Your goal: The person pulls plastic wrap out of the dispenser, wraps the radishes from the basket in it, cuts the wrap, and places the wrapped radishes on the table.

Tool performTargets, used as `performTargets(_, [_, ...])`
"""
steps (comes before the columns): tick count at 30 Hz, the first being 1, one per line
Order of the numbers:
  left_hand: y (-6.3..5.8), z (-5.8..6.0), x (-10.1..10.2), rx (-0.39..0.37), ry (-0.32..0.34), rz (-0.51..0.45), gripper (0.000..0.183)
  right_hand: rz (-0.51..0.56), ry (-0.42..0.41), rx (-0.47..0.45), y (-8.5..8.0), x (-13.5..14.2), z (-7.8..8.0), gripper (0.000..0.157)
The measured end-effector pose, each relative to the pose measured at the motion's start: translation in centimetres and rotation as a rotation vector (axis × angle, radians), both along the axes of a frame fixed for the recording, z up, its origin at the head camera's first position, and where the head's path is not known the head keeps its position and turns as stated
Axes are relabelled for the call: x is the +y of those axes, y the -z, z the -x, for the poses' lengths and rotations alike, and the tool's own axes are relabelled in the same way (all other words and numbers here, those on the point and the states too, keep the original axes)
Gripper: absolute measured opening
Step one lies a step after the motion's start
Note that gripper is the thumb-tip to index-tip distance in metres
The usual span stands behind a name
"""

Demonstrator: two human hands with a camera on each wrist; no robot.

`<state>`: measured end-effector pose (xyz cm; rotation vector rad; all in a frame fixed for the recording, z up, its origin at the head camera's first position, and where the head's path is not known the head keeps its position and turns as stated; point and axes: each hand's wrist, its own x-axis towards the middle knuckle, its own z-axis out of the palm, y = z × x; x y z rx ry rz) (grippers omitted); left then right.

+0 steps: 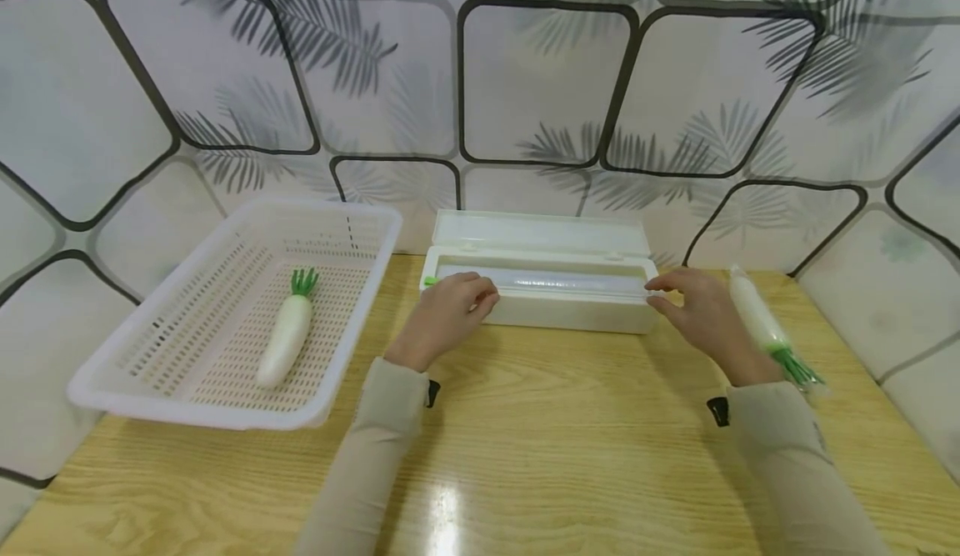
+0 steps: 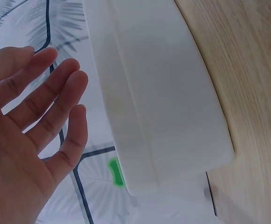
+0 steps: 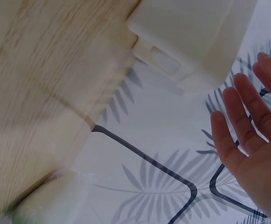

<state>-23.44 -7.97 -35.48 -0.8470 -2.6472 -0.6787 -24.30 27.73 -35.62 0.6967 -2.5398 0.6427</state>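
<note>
A white cling film dispenser box (image 1: 570,313) stands at the back of the table with its lid (image 1: 540,231) raised. A roll of clear film (image 1: 555,279) lies inside, and a green slider (image 1: 430,281) sits at the left end. My left hand (image 1: 448,310) is at the box's front left edge, its fingers loosely bent and thumb near the index finger. My right hand (image 1: 697,310) is by the right end, thumb and index finger a little apart. No held thing shows in either hand; whether the fingertips touch thin film is hard to see.
On the left stands a white plastic basket (image 1: 360,323) with a white radish (image 1: 288,335) in it. A film-wrapped radish (image 1: 761,314) lies at the right, beside my right wrist. A patterned wall covering (image 1: 540,81) rises behind the wooden table (image 1: 555,439).
</note>
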Motion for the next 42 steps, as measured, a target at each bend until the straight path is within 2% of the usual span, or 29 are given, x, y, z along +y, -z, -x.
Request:
performTargets(8, [0.1, 0.6, -1.7, 0.016, -0.047, -0.053, 0.014, -0.014, -0.022, -0.017, 0.6, -0.3, 0.8, 0.011])
performTargets(18, [0.3, 1.2, -3.0, 0.002, -0.095, -0.098, 0.016, -0.059, -0.038, -0.067, 0.4, -0.5, 1.3, 0.007])
performTargets(27, [1.0, 1.7, -3.3, 0.124, -0.114, -0.186, 0.015, -0.084, -0.032, -0.136, -0.3, -0.9, 1.9, 0.005])
performTargets(30, [0.9, 1.9, -3.3, 0.136, -0.114, -0.197, 0.015, -0.088, -0.022, -0.171, -0.4, -1.0, 2.1, 0.006])
performTargets(34, [1.0, 2.0, -3.3, 0.135, -0.117, -0.195, 0.015, -0.038, 0.001, -0.213, -0.3, -1.1, 2.1, 0.007])
performTargets(42, [1.3, 2.6, -3.4, 0.085, -0.123, -0.181, 0.012, 0.036, 0.041, -0.14, 0.2, -1.4, 2.6, 0.008])
